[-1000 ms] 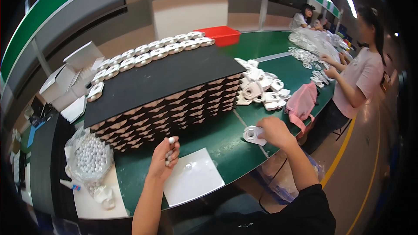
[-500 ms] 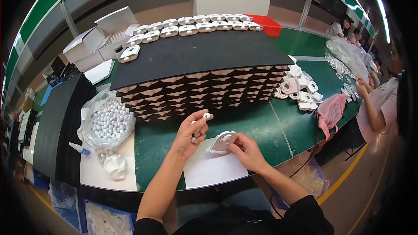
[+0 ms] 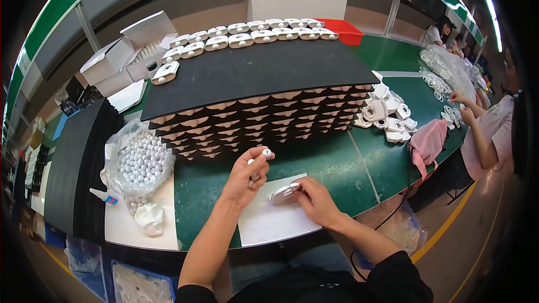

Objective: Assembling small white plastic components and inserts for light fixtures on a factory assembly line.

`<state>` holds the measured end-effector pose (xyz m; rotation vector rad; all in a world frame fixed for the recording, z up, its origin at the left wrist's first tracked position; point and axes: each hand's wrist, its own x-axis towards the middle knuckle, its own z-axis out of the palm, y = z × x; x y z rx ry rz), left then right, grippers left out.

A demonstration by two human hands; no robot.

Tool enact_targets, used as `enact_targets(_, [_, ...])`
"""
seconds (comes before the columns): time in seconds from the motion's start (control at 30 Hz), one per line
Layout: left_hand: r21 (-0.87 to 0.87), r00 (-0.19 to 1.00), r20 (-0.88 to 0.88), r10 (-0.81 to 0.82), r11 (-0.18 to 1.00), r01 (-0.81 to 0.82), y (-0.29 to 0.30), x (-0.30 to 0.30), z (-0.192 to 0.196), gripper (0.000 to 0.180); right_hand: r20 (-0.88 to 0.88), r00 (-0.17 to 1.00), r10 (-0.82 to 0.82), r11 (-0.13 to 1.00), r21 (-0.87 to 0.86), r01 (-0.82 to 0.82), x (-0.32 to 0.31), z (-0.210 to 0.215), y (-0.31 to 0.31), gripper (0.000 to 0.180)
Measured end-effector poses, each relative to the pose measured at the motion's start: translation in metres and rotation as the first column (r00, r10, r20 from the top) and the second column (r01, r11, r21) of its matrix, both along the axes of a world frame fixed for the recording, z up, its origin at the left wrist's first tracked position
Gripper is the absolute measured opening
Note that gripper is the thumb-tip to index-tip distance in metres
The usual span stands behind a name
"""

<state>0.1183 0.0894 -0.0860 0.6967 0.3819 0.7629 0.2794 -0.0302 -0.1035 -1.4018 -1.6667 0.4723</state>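
Note:
My left hand (image 3: 242, 184) pinches a small white ball (image 3: 266, 153) with a dark cross-shaped mark between thumb and forefinger. More white balls (image 3: 254, 177) are tucked under its curled fingers. To its right, my right hand (image 3: 318, 201) is closed on a flat white plastic housing (image 3: 281, 194), tilted just above a white paper sheet (image 3: 275, 225). Ahead of both hands stands a tall stack of black boards (image 3: 269, 70) with layers of pale parts between them. Rows of white housings (image 3: 240, 40), each with a ball at its near end, line the top board's far edge.
A clear bag of white balls (image 3: 143, 160) lies left, near a small glue bottle (image 3: 104, 196) and a crumpled white wad (image 3: 150, 220). Loose white housings (image 3: 387, 111) are heaped right, beside a pink mesh bag (image 3: 428, 143). A co-worker (image 3: 488, 129) handles white rings farther right.
My right hand has tipped the housing flatter, so its face now shows nearly edge-on. The left hand keeps its pinch on the ball, almost unmoved. The co-worker's hands have shifted.

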Motion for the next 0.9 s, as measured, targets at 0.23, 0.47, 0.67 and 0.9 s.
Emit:
enact_targets(0.23, [0.037,0.998,-0.067,-0.016,0.999,0.018,-0.004,0.004,0.003,0.027,-0.202,0.979,-0.019,0.983,-0.182,-0.019,0.006,-0.008,-0.002,0.012])
enact_targets(0.47, [0.220,0.936,-0.351,-0.003,0.972,0.085,-0.016,0.010,0.014,0.020,-0.966,0.258,0.020,0.966,-0.048,-0.253,0.020,-0.006,0.005,0.008])
enact_targets(0.67, [0.341,0.897,-0.443,-0.015,0.922,0.184,-0.019,0.014,0.011,0.018,-0.978,0.207,0.030,0.954,-0.034,-0.298,0.022,-0.005,0.005,0.008])
enact_targets(0.9, [0.347,0.867,-0.499,-0.020,0.912,0.221,-0.020,0.011,0.014,0.017,-0.975,0.215,0.046,0.949,-0.024,-0.313,0.021,-0.004,0.005,0.008])
